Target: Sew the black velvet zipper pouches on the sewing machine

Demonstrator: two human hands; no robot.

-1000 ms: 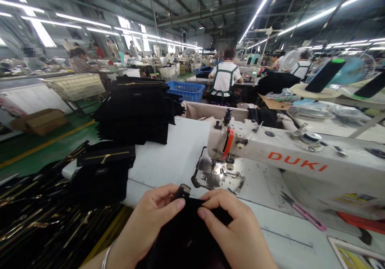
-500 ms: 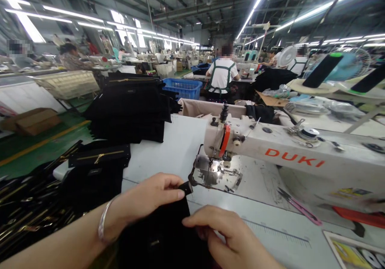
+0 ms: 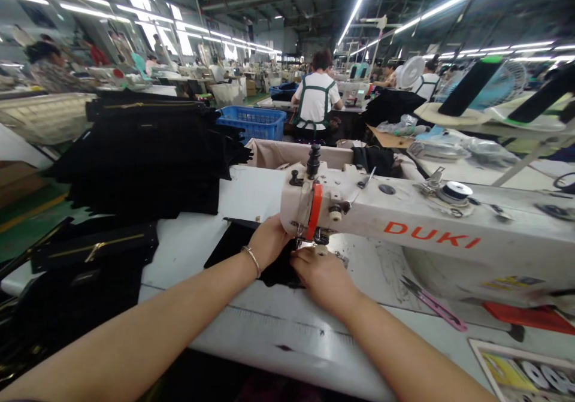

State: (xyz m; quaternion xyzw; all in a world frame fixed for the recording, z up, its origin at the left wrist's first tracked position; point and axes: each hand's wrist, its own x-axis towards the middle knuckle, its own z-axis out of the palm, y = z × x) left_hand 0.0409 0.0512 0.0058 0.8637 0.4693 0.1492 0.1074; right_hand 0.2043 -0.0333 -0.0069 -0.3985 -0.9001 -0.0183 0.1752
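A black fabric piece [image 3: 236, 243] lies on the sewing machine bed, its front edge under the needle area. My left hand [image 3: 268, 241], with a bangle at the wrist, is closed on this piece just left of the machine head; its fingertips are partly hidden behind the head. Close to the presser foot, my right hand [image 3: 326, 275] pinches the near edge of the fabric with curled fingers. The sewing machine [image 3: 359, 210], marked DUKI, carries a red guard [image 3: 314, 212] above both hands. What lies right under the needle is hidden by my fingers.
A tall stack of black pieces [image 3: 148, 156] rises at the left, with a zippered black piece [image 3: 94, 252] nearer. Pink-handled snips [image 3: 433, 306] and a bobbin tray [image 3: 530, 372] lie right. Beyond stand a blue basket [image 3: 260, 123] and a seated co-worker [image 3: 315, 99].
Both hands have moved forward with the black fabric, from the table's front edge to the machine's needle area. The fabric now lies on the bed. The view has shifted slightly right.
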